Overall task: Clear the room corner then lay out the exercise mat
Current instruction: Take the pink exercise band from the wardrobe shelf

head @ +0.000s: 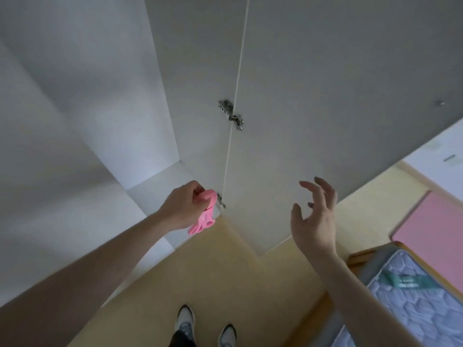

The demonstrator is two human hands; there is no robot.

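Gripping pink clip (204, 216) in left hand (181, 207), long axis pointing down-left

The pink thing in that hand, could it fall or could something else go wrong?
Maybe. The left hand grips the pink thing only at its top, so the dangling end could slip free. The right hand is open and close to the cabinet door, so it might bump it. The mattress sits right beside the shoes, a possible trip.
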